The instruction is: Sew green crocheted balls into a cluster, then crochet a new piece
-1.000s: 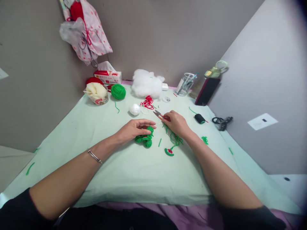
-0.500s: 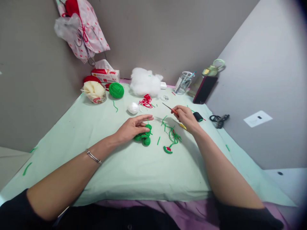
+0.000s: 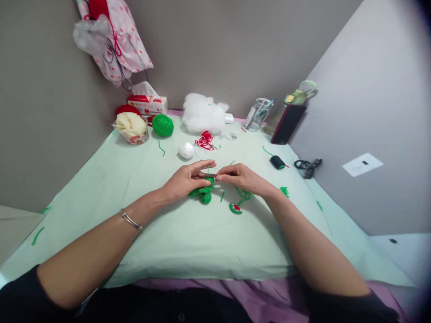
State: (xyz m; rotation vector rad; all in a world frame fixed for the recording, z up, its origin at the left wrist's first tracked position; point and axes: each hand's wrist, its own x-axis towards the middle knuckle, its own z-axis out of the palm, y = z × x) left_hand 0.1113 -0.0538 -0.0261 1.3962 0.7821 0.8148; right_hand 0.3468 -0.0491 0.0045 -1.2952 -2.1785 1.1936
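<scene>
My left hand holds a green crocheted piece with rounded lobes, its thumb pressed on the top. A short green yarn end stands up between thumb and forefinger. My right hand pinches a slim pointed metal tool, whose tip lies at that yarn end just above the piece. The tool's orange handle is now hidden by the fingers, so its exact kind is unclear. Below my right hand lies a small red and green crocheted wedge with loose green yarn tails.
Behind my hands are a white yarn ball, tangled red yarn, white stuffing and a green yarn ball. A black thread spool, a leaning phone and a clear cup stand to the right.
My right hand has moved left and down, bringing the tool's tip to the green piece. The left hand stays in place. Some green yarn scraps now show right of my right forearm.
</scene>
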